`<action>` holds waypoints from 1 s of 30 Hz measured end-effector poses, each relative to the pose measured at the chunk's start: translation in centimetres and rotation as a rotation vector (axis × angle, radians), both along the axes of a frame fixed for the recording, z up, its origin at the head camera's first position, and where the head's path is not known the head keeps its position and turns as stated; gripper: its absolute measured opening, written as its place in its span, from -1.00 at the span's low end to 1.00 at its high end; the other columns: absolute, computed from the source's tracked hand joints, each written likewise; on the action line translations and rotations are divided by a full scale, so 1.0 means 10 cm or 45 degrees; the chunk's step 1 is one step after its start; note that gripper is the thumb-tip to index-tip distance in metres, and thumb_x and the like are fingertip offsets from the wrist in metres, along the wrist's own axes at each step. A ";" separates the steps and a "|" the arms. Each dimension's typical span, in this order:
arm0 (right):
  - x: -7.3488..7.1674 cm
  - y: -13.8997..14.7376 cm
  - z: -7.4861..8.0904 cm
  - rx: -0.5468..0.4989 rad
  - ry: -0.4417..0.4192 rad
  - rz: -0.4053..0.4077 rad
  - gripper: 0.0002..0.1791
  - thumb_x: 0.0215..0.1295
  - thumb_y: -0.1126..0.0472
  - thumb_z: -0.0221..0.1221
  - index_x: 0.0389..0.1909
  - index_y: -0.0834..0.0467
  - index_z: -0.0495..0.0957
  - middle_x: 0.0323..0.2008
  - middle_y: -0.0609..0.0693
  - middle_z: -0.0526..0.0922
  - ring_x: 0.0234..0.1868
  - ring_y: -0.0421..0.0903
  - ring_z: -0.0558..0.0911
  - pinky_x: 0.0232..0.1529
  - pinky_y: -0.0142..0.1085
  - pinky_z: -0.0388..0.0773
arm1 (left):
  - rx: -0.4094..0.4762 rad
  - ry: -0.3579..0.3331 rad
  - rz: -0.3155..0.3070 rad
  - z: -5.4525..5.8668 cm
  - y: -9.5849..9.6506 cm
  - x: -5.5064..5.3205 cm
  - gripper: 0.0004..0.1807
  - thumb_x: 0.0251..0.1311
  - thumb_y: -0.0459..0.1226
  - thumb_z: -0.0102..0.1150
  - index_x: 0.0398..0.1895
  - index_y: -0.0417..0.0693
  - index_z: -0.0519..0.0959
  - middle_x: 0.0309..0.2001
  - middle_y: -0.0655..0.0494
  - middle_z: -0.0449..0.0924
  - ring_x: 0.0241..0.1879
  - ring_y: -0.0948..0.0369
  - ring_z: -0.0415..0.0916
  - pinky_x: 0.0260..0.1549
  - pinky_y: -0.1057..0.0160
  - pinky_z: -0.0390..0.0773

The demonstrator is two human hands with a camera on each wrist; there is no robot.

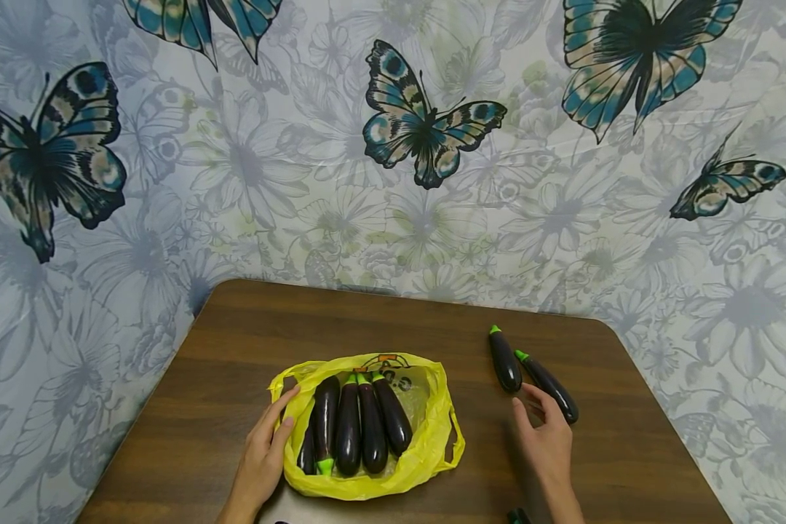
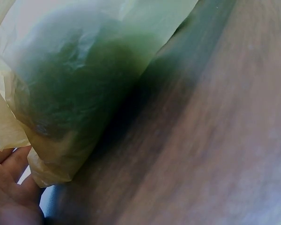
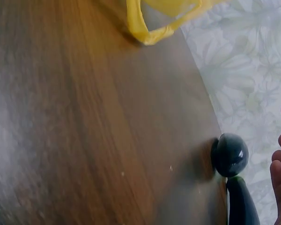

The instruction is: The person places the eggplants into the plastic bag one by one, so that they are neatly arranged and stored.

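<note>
A yellow plastic bag (image 1: 426, 473) stands with its mouth spread wide. Several dark purple eggplants (image 1: 348, 429) with bright green stems lie side by side in it. My left hand (image 1: 262, 444) rests at the bag's left rim, its index finger and thumb extended over the edge; thin film partly covers its fingers in the left wrist view. Right of the bag, two more eggplants lie on the table, one farther back (image 1: 504, 360) and one angled beside it (image 1: 550, 386). My right hand (image 1: 545, 433) is at their near ends, thumb and fingers apart, holding nothing.
The brown wooden table (image 1: 236, 327) has rounded far corners and backs onto a wall covering (image 1: 340, 240) with flowers and butterflies. A dark green-black object (image 1: 517, 516) is cut off at the bottom edge, near the right forearm. The bag's loop handle (image 1: 457, 440) sticks out rightward.
</note>
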State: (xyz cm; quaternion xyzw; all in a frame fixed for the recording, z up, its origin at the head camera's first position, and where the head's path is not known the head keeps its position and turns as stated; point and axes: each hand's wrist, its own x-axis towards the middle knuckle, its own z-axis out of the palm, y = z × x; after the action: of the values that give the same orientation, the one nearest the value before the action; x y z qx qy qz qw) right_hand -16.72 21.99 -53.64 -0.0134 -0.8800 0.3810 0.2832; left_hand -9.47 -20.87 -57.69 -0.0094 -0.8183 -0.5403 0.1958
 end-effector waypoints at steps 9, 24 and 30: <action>-0.01 0.12 -0.02 -0.022 -0.076 -0.095 -0.64 0.32 0.36 0.33 0.13 0.24 0.63 0.09 0.20 0.67 0.07 0.16 0.63 -0.01 -0.63 0.34 | 0.000 0.010 -0.008 0.00 0.00 -0.01 -0.54 0.60 -0.30 -0.07 0.47 0.14 0.43 0.41 0.01 0.48 0.35 0.67 0.17 0.23 0.73 0.10; -0.03 0.30 -0.03 -0.181 -0.273 -0.191 -0.52 0.47 0.17 0.23 0.33 0.24 0.47 0.34 0.32 0.48 0.36 0.31 0.44 0.32 0.15 0.37 | 0.007 -0.042 0.014 0.01 0.01 0.02 -0.57 0.61 -0.25 -0.06 0.46 0.12 0.45 0.39 0.02 0.50 0.37 0.55 0.24 0.22 0.74 0.09; -0.04 0.37 -0.06 -0.167 -0.271 -0.221 -0.50 0.45 0.19 0.23 0.34 0.25 0.46 0.30 0.38 0.47 0.26 0.35 0.47 0.19 0.18 0.38 | -0.009 -0.079 0.018 0.02 0.01 0.03 -0.57 0.62 -0.21 -0.08 0.47 0.15 0.44 0.41 0.03 0.48 0.41 0.34 0.29 0.22 0.74 0.07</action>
State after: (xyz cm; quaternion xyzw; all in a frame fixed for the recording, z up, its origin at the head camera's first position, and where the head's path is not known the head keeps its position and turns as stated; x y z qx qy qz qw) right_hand -17.15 25.67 -54.22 -0.1484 -0.8738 0.4082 0.2187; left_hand -9.16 -20.78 -57.49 0.0122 -0.8259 -0.5360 0.1741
